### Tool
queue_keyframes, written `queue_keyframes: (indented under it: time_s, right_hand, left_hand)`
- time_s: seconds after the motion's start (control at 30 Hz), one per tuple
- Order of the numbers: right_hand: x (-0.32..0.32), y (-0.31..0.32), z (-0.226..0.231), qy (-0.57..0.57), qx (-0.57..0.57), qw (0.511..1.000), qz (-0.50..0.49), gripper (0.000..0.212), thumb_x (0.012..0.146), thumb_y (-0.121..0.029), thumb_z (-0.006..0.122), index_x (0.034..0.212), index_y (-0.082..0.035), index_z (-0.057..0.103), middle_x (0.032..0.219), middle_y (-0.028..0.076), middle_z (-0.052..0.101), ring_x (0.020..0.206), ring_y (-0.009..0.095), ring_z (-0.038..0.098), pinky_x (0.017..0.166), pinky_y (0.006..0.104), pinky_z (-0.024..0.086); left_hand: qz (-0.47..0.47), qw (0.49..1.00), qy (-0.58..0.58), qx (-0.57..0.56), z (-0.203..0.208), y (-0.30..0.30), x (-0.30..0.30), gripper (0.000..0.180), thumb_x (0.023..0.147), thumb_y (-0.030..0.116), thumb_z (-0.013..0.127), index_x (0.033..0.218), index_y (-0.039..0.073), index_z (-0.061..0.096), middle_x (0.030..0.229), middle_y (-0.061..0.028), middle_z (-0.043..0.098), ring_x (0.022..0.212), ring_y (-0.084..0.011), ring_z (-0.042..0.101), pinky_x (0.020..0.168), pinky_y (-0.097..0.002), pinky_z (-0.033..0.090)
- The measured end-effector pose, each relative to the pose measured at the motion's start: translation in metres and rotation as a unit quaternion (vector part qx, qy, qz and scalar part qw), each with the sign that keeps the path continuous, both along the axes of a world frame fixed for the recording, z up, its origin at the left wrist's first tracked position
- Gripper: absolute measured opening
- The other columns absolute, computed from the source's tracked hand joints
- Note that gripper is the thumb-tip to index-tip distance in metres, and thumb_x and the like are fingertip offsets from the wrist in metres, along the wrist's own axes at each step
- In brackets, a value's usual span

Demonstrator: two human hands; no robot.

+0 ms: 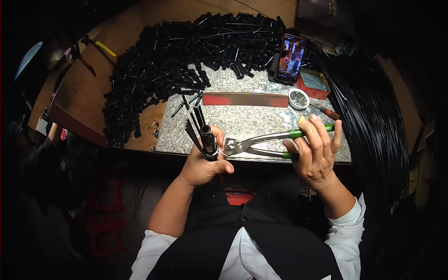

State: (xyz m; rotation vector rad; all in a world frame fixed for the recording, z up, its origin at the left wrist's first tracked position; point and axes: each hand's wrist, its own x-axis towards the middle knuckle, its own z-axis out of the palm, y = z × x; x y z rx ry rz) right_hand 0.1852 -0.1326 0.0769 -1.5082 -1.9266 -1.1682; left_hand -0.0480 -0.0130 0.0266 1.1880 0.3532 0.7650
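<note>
My left hand [198, 170] is closed round a black tubular part [207, 139] with several thin black rods fanning upward beside it. A thin wire [221, 151] shows at the part's side, close to my thumb. My right hand [317, 161] grips green-handled end-cutting pincers [261, 140], its fingers wrapped over the upper handle and the lower handle near the thumb. Their jaws meet the wire beside the tubular part. The handles stand somewhat apart, and whether the jaws have closed fully I cannot tell.
Behind lies a large heap of black parts [154, 60]. On the speckled board [242, 121] are a red-and-dark strip [245, 100], a white bowl [299, 99] of small metal pieces and a red-handled screwdriver [330, 113]. A phone [290, 59] and red tin [313, 88] stand behind; black rods [368, 107] hang at right.
</note>
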Motion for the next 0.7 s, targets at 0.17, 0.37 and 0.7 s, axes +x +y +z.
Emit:
queue_keyframes:
  time_s: [0.17,0.37,0.7]
  right_hand:
    - [-0.001,0.001,0.001,-0.008,0.008,1.0,0.001,0.024,0.086,-0.023,0.067,0.092,-0.008,0.049,0.113,0.01,0.058,0.115,0.028,0.054,0.109,0.059,0.023]
    - [0.004,-0.003,-0.004,0.016,-0.008,0.999,0.033,0.023,0.085,-0.02,0.066,0.087,-0.009,0.046,0.103,0.01,0.058,0.099,0.027,0.057,0.098,0.0505,0.037]
    - [0.007,-0.007,-0.003,0.0,-0.028,0.999,0.038,0.022,0.079,-0.015,0.069,0.082,-0.011,0.047,0.095,0.009,0.058,0.091,0.026,0.057,0.083,0.0418,0.041]
  left_hand:
    - [0.009,0.998,0.03,0.062,-0.005,0.002,0.003,0.067,0.062,0.036,0.087,0.097,0.011,0.035,0.067,0.0058,0.048,0.056,-0.0028,0.045,0.05,-0.0175,0.033]
    - [0.033,0.994,0.058,0.086,0.006,0.0,0.006,0.056,0.064,0.031,0.088,0.087,0.012,0.041,0.079,0.0053,0.04,0.069,-0.0041,0.038,0.06,-0.02,0.033]
    - [0.014,0.996,0.065,0.058,0.01,0.0,0.006,0.053,0.066,0.027,0.087,0.087,0.011,0.041,0.077,0.0059,0.04,0.067,-0.0025,0.038,0.059,-0.0197,0.033]
